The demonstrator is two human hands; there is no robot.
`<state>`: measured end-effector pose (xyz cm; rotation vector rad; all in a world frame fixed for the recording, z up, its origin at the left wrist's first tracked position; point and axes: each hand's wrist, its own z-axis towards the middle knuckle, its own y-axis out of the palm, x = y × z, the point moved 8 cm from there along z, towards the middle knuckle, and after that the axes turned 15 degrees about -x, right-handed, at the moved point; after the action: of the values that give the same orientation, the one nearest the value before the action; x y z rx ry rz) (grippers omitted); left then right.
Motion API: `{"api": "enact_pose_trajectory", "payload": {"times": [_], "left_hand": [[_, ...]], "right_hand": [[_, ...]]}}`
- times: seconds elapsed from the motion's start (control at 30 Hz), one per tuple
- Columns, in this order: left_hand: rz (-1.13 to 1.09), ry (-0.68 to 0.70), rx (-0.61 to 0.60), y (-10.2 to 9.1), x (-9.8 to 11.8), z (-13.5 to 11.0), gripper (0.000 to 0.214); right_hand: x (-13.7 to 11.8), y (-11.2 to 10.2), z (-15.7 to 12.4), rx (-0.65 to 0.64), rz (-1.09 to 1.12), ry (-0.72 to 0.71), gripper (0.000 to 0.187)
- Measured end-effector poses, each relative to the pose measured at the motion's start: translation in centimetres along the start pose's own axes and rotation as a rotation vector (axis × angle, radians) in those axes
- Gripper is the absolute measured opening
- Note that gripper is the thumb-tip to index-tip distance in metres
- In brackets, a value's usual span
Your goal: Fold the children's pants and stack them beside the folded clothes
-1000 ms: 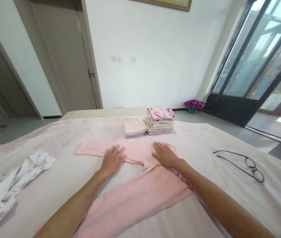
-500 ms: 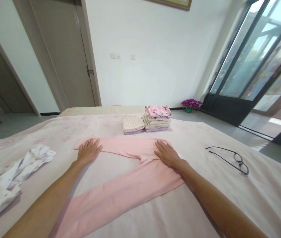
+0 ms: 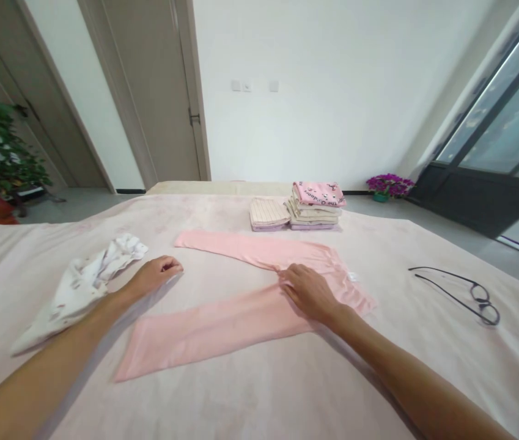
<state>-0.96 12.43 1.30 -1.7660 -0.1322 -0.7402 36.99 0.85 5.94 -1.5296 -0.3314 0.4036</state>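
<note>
A pair of pink trousers (image 3: 213, 333) lies on the bed sheet, its two legs spread apart to the left and its gathered waist, with a small white tag, at the right. My right hand (image 3: 309, 292) is at the crotch of the trousers, fingers bent and pinching the cloth there. My left hand (image 3: 156, 274) rests over the sheet between the two trouser legs' ends and a crumpled white garment (image 3: 87, 278). Its fingers are curled in, and nothing shows in them.
Folded clothes stand in a taller stack (image 3: 316, 211) and a lower striped stack (image 3: 269, 214) beyond the trousers. Black-framed glasses (image 3: 479, 299) lie at the right on the pale sheet (image 3: 241, 403). Purple flowers (image 3: 388, 184) stand on the floor by the wall.
My left hand has come off the far trouser leg and curled. My right hand has shifted from the waist area to the crotch and bent its fingers. The waist is now more bunched.
</note>
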Motion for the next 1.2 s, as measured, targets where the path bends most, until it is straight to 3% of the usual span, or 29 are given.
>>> {"api": "enact_pose_trajectory", "payload": {"times": [0.17, 0.3, 0.5, 0.6, 0.8, 0.9, 0.97, 1.07, 1.13, 1.2], "left_hand": [[0.085, 0.047, -0.16, 3.1, 4.7, -4.8, 0.032], [0.135, 0.131, -0.186, 4.1, 7.2, -6.5, 0.018], [-0.017, 0.103, -0.122, 3.7, 7.3, -7.2, 0.021], [-0.052, 0.093, -0.192, 4.2, 7.1, -7.2, 0.024], [0.052, 0.042, -0.276, 4.2, 5.2, -7.0, 0.026], [0.153, 0.025, -0.218, 3.6, 4.5, -7.0, 0.025], [0.26, 0.099, -0.074, 2.7, 5.4, -7.5, 0.022], [0.419, 0.351, 0.16, 2.2, 9.0, -9.3, 0.017], [0.425, 0.531, 0.191, 3.0, 11.7, -10.5, 0.011], [0.365, 0.651, 0.12, 4.4, 13.8, -11.3, 0.008]], "right_hand": [[-10.7, 0.7, -1.6, -0.125, 0.076, -0.362, 0.012], [-13.8, 1.7, -2.5, -0.13, -0.021, -0.45, 0.017], [-13.7, 2.9, -2.3, -0.112, -0.056, -0.412, 0.016], [-13.2, 2.6, -2.0, -0.113, 0.006, -0.384, 0.018], [-13.1, 1.9, -2.4, -0.156, 0.146, -0.491, 0.017], [-12.9, 1.5, -2.6, -0.158, 0.177, -0.504, 0.012], [-12.7, 1.1, -2.8, -0.158, 0.192, -0.495, 0.007], [-12.5, 0.8, -3.0, -0.182, 0.207, -0.49, 0.012], [-12.6, 0.6, -3.2, -0.221, 0.225, -0.515, 0.012], [-12.7, 0.6, -3.4, -0.265, 0.263, -0.531, 0.011]]}}
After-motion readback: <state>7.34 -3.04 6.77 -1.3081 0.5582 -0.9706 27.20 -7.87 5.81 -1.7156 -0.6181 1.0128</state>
